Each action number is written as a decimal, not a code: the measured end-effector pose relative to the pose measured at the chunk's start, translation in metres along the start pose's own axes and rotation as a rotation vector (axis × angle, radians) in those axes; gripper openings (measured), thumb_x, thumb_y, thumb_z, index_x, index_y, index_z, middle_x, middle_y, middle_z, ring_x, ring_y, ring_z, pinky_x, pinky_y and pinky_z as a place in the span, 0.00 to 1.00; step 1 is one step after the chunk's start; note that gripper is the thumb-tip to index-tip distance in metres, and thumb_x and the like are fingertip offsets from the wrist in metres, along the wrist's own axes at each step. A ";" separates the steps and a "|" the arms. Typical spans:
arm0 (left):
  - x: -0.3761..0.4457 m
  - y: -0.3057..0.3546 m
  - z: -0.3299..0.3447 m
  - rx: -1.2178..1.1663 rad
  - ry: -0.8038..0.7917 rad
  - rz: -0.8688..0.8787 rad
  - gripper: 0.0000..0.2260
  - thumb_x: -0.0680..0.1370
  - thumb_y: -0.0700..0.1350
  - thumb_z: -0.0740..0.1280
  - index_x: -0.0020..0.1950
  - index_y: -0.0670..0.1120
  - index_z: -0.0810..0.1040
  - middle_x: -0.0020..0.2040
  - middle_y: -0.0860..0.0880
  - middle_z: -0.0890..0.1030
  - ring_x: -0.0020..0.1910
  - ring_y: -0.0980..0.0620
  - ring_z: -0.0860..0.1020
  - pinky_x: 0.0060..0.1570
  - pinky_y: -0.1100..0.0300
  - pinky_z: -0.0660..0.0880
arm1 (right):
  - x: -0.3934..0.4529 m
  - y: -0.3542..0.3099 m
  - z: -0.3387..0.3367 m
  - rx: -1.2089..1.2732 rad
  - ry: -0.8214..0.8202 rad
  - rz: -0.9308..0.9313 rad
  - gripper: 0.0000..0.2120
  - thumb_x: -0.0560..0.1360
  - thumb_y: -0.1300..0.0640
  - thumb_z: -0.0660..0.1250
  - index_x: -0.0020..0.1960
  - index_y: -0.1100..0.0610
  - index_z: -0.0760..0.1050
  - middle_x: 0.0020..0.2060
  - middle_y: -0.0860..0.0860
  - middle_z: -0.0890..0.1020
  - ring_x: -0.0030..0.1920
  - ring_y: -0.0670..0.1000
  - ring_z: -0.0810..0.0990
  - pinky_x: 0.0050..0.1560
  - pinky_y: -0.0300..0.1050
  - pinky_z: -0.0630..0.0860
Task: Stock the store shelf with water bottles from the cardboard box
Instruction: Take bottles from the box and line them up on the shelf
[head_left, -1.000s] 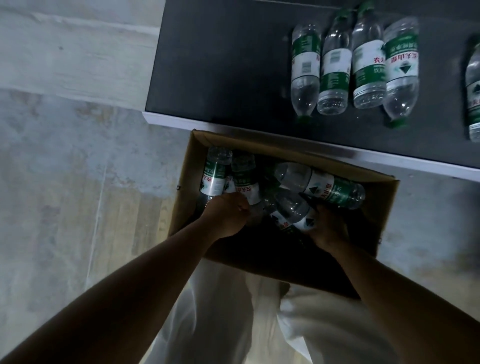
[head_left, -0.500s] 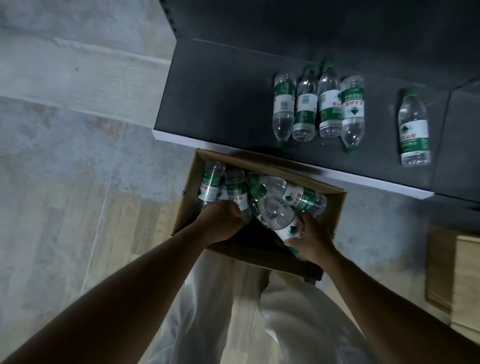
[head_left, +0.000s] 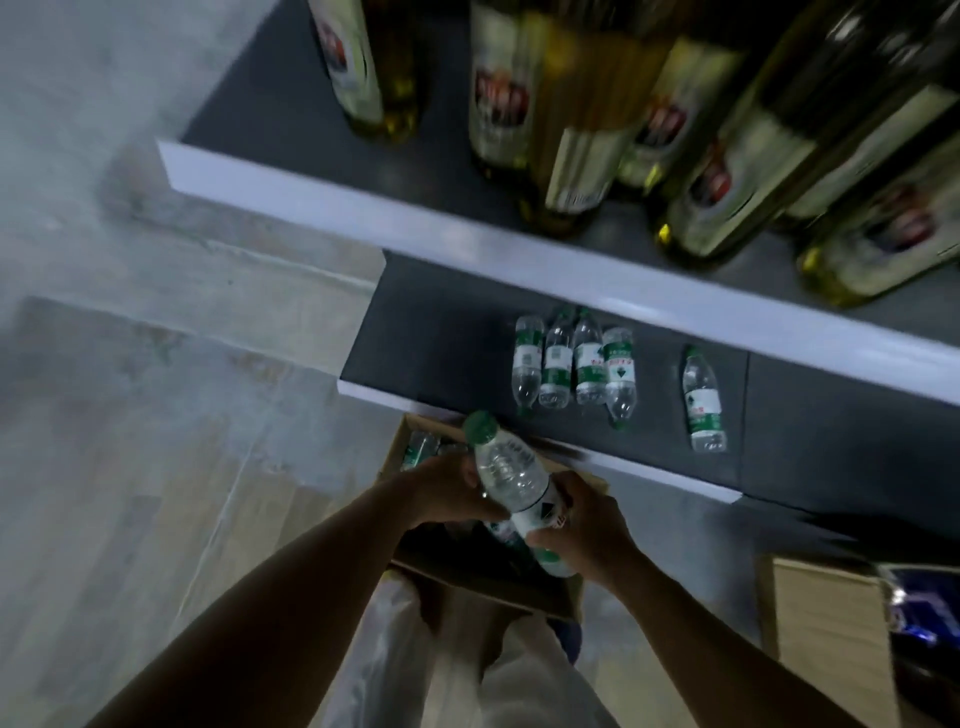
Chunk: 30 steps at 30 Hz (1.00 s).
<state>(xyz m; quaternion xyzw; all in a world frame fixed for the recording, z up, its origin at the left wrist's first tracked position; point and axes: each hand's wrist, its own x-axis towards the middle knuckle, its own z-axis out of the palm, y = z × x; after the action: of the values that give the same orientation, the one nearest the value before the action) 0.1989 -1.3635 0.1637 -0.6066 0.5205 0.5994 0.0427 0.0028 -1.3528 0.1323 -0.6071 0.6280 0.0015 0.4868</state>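
Note:
My right hand (head_left: 589, 525) grips a clear water bottle (head_left: 511, 475) with a green cap around its white and green label. The bottle is tilted, cap up and to the left, above the open cardboard box (head_left: 511, 597). Against the bottle's upper body, my left hand (head_left: 447, 493) has its fingers curled. More bottles (head_left: 418, 449) show in the box's far left corner. Several water bottles (head_left: 571, 364) lie side by side on the dark lower shelf (head_left: 441, 338), and one more (head_left: 704, 402) lies alone to their right.
The upper shelf (head_left: 467, 228) juts over the lower one and carries large yellow oil bottles (head_left: 571, 130), blurred. A second cardboard box (head_left: 826, 629) stands on the floor at the right. Grey and wood floor (head_left: 156, 467) stretches to the left.
The bottle has come up out of the box in my right hand, and my left hand has risen to it. The view pulled back and up, so the upper shelf now shows.

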 end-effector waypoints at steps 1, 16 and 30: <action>-0.010 0.012 -0.006 -0.025 -0.024 0.011 0.21 0.74 0.44 0.72 0.65 0.49 0.72 0.61 0.51 0.78 0.47 0.64 0.72 0.36 0.79 0.69 | -0.007 -0.011 -0.011 0.001 -0.002 -0.025 0.30 0.64 0.53 0.78 0.63 0.54 0.71 0.58 0.51 0.80 0.57 0.51 0.78 0.55 0.44 0.75; -0.153 0.166 -0.118 -0.139 -0.009 0.019 0.32 0.65 0.46 0.79 0.65 0.54 0.70 0.63 0.54 0.76 0.64 0.52 0.73 0.66 0.51 0.70 | -0.102 -0.155 -0.175 0.132 0.143 -0.363 0.24 0.58 0.63 0.80 0.49 0.46 0.78 0.45 0.43 0.83 0.47 0.38 0.80 0.46 0.31 0.73; -0.258 0.267 -0.222 -0.035 -0.064 0.249 0.20 0.67 0.41 0.77 0.56 0.54 0.78 0.56 0.56 0.82 0.60 0.55 0.76 0.61 0.57 0.74 | -0.167 -0.279 -0.269 0.204 0.224 -0.551 0.23 0.55 0.50 0.80 0.48 0.43 0.78 0.48 0.40 0.84 0.51 0.39 0.81 0.57 0.41 0.76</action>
<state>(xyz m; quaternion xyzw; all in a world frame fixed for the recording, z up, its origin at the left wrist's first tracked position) 0.2352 -1.4850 0.5766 -0.5183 0.5797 0.6282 -0.0261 0.0167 -1.4586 0.5404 -0.6990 0.4862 -0.2604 0.4552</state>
